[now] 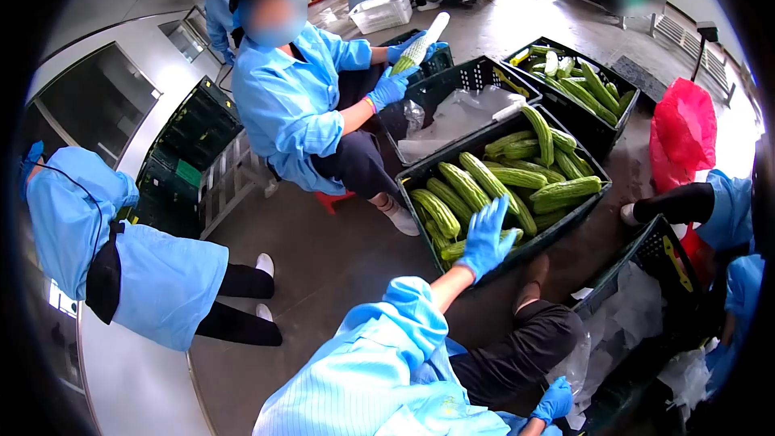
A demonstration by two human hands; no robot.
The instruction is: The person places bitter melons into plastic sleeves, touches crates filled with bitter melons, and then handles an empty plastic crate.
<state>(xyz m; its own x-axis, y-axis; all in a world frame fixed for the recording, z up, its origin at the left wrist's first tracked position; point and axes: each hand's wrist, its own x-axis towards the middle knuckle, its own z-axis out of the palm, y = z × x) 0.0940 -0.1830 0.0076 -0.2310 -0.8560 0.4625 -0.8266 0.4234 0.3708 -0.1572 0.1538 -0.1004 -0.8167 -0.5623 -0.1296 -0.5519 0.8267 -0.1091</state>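
Observation:
My left hand (484, 240), in a blue glove, reaches over the near end of a dark crate (494, 273) full of long, ridged bitter gourds (517, 178). Its fingers are stretched out, and the palm is over one gourd; whether it presses on it I cannot tell. Low in the view, my right hand (555, 400), also gloved in blue, is beside my knee with its fingers curled. Clear plastic (575, 363) lies close to it, but what the fingers hold, if anything, is hidden.
Across from me a seated person (295, 105) holds a gourd in a white net sleeve (421, 47). Crates with plastic wrapping (476, 117) and gourds (581, 85) adjoin mine. A red bag (683, 133) and another person's sleeve (731, 210) are at right; someone stands left (145, 250).

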